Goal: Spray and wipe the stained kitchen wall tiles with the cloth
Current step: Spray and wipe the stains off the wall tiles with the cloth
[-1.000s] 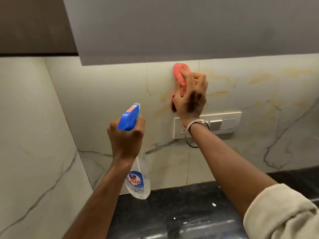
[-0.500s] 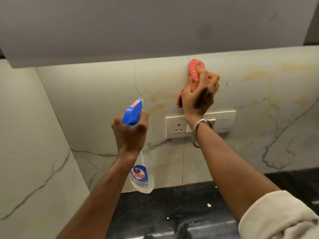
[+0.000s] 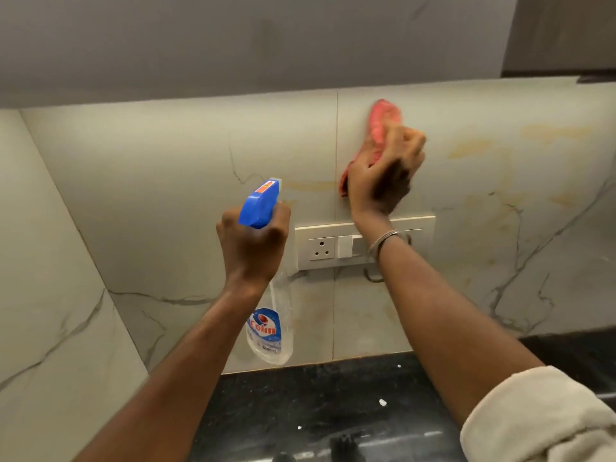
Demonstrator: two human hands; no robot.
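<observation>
One word could be read: "Colin", in red letters on the blue-and-white label low on the clear spray bottle (image 3: 268, 331). A small orange sticker sat on top of its blue trigger head (image 3: 261, 203), but its print was too small to make out. Nothing else carried writing.

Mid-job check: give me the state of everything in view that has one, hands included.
left hand: closed around the spray bottle's neck, held off the wall
spray bottle: upright, clear body looks nearly empty
right hand: pressing the cloth on the wall
cloth: bunched, flat against the tile
wall tiles: yellowish stains remain
switch panel: socket empty
countertop: white specks
</observation>
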